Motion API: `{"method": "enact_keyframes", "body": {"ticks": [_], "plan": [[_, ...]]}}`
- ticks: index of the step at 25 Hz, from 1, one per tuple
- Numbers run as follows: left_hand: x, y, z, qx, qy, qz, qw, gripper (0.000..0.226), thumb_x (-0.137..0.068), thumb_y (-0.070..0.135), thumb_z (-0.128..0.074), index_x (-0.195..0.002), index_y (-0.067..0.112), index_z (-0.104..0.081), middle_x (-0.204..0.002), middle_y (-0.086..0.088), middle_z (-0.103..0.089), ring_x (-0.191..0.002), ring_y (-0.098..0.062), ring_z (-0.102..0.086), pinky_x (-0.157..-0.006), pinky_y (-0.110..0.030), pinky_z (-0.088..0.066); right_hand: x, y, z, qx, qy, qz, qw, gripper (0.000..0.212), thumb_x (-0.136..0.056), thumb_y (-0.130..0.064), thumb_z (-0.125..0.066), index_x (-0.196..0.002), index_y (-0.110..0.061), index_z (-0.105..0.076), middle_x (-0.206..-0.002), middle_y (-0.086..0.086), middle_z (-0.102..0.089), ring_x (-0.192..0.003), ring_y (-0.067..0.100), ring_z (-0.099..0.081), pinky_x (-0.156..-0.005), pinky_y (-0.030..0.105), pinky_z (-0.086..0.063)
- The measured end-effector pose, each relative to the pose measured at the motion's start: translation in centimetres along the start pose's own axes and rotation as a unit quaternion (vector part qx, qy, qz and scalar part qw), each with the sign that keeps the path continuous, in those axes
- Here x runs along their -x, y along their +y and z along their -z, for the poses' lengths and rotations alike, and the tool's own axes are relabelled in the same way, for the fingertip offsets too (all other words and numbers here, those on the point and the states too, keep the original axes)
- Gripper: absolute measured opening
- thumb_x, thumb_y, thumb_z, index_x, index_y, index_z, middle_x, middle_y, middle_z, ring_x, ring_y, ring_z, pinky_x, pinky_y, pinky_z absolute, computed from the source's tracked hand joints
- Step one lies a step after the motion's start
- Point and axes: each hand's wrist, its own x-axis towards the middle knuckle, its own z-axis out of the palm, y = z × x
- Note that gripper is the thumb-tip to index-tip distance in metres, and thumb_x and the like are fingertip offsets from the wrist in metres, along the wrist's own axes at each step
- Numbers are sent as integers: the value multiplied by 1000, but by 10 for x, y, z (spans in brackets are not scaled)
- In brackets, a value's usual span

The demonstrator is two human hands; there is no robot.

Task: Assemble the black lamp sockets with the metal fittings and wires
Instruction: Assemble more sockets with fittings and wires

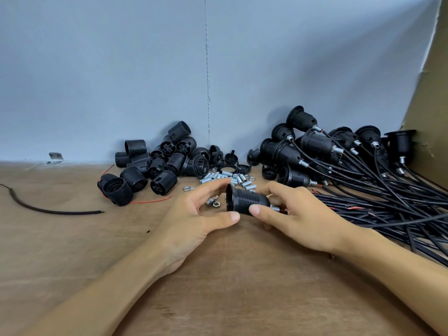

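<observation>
A black ribbed lamp socket (246, 198) lies on its side between my hands, its wide rim facing left and a metal fitting at its right end. My left hand (194, 214) pinches the rim between thumb and fingertips. My right hand (295, 214) grips the socket's body and the fitting end, with the thumb on the near side. A red wire tip shows by the right palm. Loose metal fittings and nuts (230, 179) lie just behind the socket.
Several unassembled black socket shells (155, 161) are piled at the back left. Finished sockets with black cables (339, 156) are heaped on the right. A loose black cable (48, 209) lies at left. A cardboard wall (429, 105) stands at right.
</observation>
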Motion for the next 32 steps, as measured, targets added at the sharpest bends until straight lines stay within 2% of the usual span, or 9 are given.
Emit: {"method": "enact_keyframes", "body": {"ticks": [2, 6, 11, 17, 19, 21, 24, 28, 32], "plan": [[0, -1, 1, -20, -3, -1, 1000, 66, -70, 1, -88, -126, 30, -70, -129, 15, -69, -127, 0, -57, -110, -35, -45, 0, -1, 0, -7, -2, 4, 1000, 31, -92, -61, -52, -108, -36, -61, -80, -6, -70, -69, 20, -61, -61, 32, -46], [1, 0, 1, 73, -31, 25, 997, 55, -72, 19, -89, -123, 31, -73, -126, -1, -72, -118, -18, -68, -101, -34, -54, 1, -3, 2, -1, 4, 18, 1000, 35, -92, -61, -52, -113, -35, -62, -89, -5, -72, -75, 23, -63, -64, 32, -47], [-1, 0, -1, 79, -11, 17, 997, 53, -76, 29, -76, -128, 22, -67, -120, -4, -75, -116, -19, -69, -98, -32, -55, -1, -5, 1, 20, 17, 31, 999, 36, -96, -51, -53, -114, -24, -67, -97, -7, -70, -89, 13, -63, -79, 35, -49], [0, 3, 2, 45, -49, 18, 998, 45, -81, 19, -72, -126, 17, -69, -123, -1, -73, -119, -18, -67, -99, -34, -55, -1, -7, 10, 4, -14, 44, 999, 32, -98, -42, -56, -128, -33, -63, -116, -20, -67, -107, 1, -61, -76, 7, -43], [0, 3, 2, 53, -47, 24, 997, 50, -79, 19, -74, -128, 21, -69, -124, -1, -73, -119, -19, -67, -99, -35, -56, -1, -8, 10, 12, -12, 52, 999, 31, -101, -42, -51, -128, -31, -63, -113, -21, -68, -103, 2, -62, -77, 10, -43], [1, 3, 4, 49, -61, 29, 997, 55, -79, 11, -81, -130, 24, -68, -127, -2, -72, -120, -20, -67, -99, -36, -56, -1, -8, 7, 12, -12, 42, 999, 29, -103, -44, -44, -119, -31, -65, -91, -24, -67, -83, 0, -62, -70, 14, -42], [1, 4, 4, 62, -69, 30, 995, 53, -78, 10, -77, -128, 26, -70, -128, -4, -71, -122, -21, -66, -102, -34, -53, -1, -7, 4, -5, -12, 5, 1000, 39, -101, -52, -35, -95, -24, -61, -71, -8, -63, -65, 6, -58, -64, 21, -42], [2, 4, 0, 62, -28, 11, 998, 55, -70, 23, -88, -123, 27, -73, -123, -4, -74, -119, -19, -67, -100, -32, -54, -1, -10, 5, -71, -37, -32, 996, 38, -93, -66, -44, -109, -34, -56, -81, -5, -70, -67, 0, -59, -66, 17, -45], [1, 4, 2, 71, -44, 24, 996, 62, -73, 12, -85, -131, 26, -67, -130, 1, -70, -119, -16, -67, -99, -32, -55, 1, -6, 5, -90, -71, -33, 993, 33, -88, -42, -72, -114, -31, -53, -99, -11, -73, -89, 14, -65, -84, 38, -53]]}}
